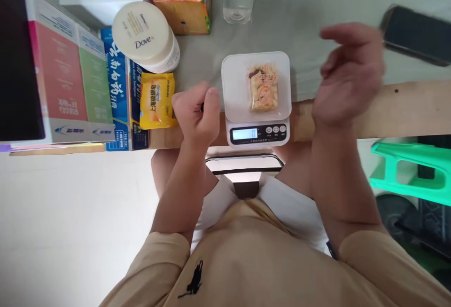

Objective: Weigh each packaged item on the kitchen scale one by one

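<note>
Hands flanking scale, snack packet sitting on it

Left hand (198, 114) is curling its fingers into an empty fist just left of the scale (256, 102); right hand (347, 79) is hovering loosely open, holding nothing, right of the snack packet (263, 86) on the pan. Best keeping both hands off the pan while the display is settling. Yellow packet (156, 100) and Dove jar (145, 34) are lying further left; grey-clothed tabletop (310, 34), phone (416, 34) at far right.

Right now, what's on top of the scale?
One clear-wrapped snack bar lies on the white scale platform. Both hands are off it. The part of the platform beneath the bar is hidden.
</note>
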